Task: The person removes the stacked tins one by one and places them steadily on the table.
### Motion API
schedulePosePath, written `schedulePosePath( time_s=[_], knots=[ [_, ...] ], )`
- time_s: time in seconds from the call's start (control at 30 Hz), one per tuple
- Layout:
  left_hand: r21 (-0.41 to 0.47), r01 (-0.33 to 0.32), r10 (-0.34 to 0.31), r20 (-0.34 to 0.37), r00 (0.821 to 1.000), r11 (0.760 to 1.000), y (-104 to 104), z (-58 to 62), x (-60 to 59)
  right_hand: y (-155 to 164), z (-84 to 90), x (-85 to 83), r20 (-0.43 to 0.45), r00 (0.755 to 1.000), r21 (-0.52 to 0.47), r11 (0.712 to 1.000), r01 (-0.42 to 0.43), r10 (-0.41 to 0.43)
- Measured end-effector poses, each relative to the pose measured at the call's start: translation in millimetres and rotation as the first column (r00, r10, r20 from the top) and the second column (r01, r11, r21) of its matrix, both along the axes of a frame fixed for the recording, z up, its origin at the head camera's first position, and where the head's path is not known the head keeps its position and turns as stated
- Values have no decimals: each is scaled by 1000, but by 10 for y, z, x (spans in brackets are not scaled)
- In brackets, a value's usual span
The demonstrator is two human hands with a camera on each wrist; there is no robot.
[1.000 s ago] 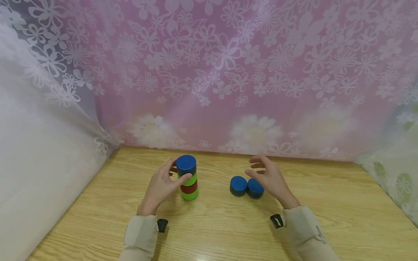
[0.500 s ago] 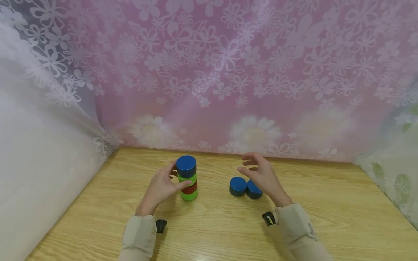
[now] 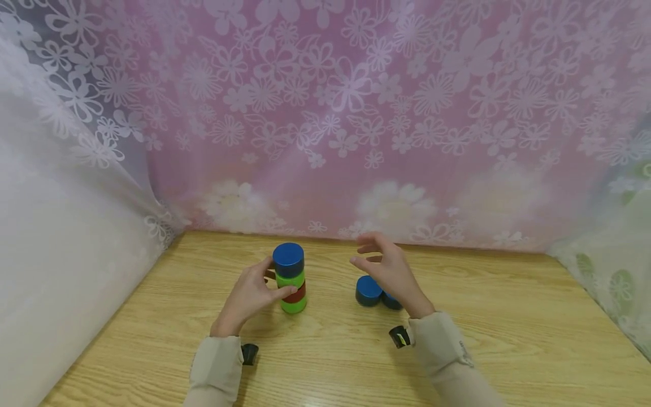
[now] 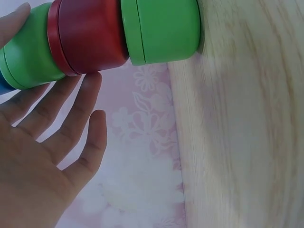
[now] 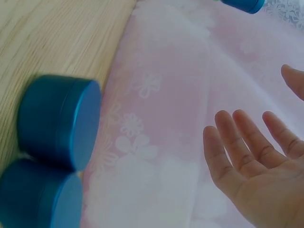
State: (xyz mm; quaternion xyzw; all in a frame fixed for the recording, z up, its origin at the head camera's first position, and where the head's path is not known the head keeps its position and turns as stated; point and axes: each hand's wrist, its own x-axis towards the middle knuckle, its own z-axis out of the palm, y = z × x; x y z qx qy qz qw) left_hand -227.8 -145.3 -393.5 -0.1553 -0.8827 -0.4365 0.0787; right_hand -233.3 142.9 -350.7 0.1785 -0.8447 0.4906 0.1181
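Note:
In the head view, a stack of round lidded tins stands upright on the table: a blue tin (image 3: 288, 260) on top, then a green tin (image 3: 291, 280), a red tin (image 4: 90, 33) and a green tin (image 4: 164, 28) at the bottom. My left hand (image 3: 249, 297) holds the stack loosely from the left, thumb across its front, fingers behind. Its little finger stands off in the left wrist view. My right hand (image 3: 391, 271) hovers with nothing in it, fingers loosely bent. Below it sit two blue tins side by side, the left one (image 3: 368, 291) and a partly covered right one (image 5: 40, 194).
The wooden table (image 3: 325, 362) runs back to a pink flowered curtain (image 3: 325, 141). A whitish cloth (image 3: 76, 237) hangs along the left side, and another pale cloth (image 3: 610, 282) along the right.
My right hand has moved left over the two blue tins, toward the stack. My left thumb has slid down the stack from the upper green tin to the red one. The tins stay put.

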Motion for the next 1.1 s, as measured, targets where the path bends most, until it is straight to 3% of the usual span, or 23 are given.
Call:
schedulePosePath(
  time_s=[0.37,1.1],
  knots=[
    [-1,-10,10,34,999,1000,-4,-16,0,-212,13,16,-9,998,-19,998,-55,55],
    [-11,8,-7,31,999,1000,-14,4,-26,-459,3,17,9,990,-38,989,-142,142]
  ],
)
